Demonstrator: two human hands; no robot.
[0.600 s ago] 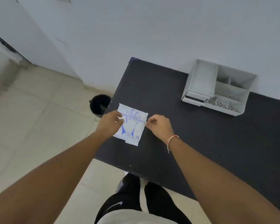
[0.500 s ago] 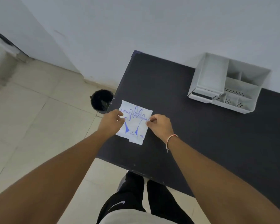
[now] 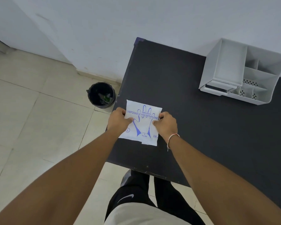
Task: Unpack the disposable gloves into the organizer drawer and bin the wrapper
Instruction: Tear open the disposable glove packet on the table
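A white glove packet (image 3: 143, 125) with blue hand print and "DISPOSABLE POLYETHYLENE" lettering is held over the left end of the black table (image 3: 193, 127). My left hand (image 3: 118, 120) pinches its left edge and my right hand (image 3: 166, 124) pinches its right edge. The packet looks sealed and flat, its lower edge toward me. The grey organizer (image 3: 243, 72) stands at the table's back right, with a small drawer at its front left and several open compartments.
A small black-lined bin (image 3: 101, 95) with some scraps inside stands on the tiled floor just left of the table. A white wall runs behind the table. My legs are below the table's near edge.
Both hands keep hold of the packet, which has turned a little squarer to me. The head has tipped, so the table and organizer sit differently in view.
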